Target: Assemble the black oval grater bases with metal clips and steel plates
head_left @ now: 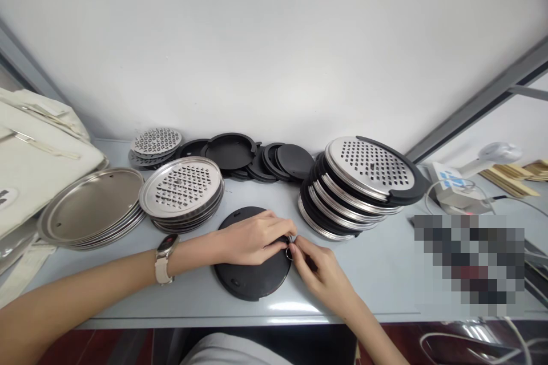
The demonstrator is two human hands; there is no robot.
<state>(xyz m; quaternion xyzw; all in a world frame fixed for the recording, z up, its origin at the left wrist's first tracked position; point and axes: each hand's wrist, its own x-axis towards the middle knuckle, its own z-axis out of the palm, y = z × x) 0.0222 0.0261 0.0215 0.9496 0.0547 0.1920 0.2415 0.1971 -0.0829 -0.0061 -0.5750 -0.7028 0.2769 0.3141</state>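
A round black plastic disc (261, 282) with small slots lies flat on the table in front of me. My left hand (259, 238) rests over its top, with thumb and fingers closed at the right edge; what they pinch is mostly hidden. At that same edge my right hand (321, 267) has its thumb and forefinger closed on a small metal ring (289, 254). The fingertips of both hands almost meet there. To the right of the disc stands a tall stack of round metal graters with black rims (372, 168).
Left of the disc are a stack of grater plates (184, 188) and a pile of plain metal discs (94, 205). Black plastic pieces (231, 153) and more grater plates (156, 142) line the wall. A white bag (38, 154) leans at left; a white device (458, 188) stands right.
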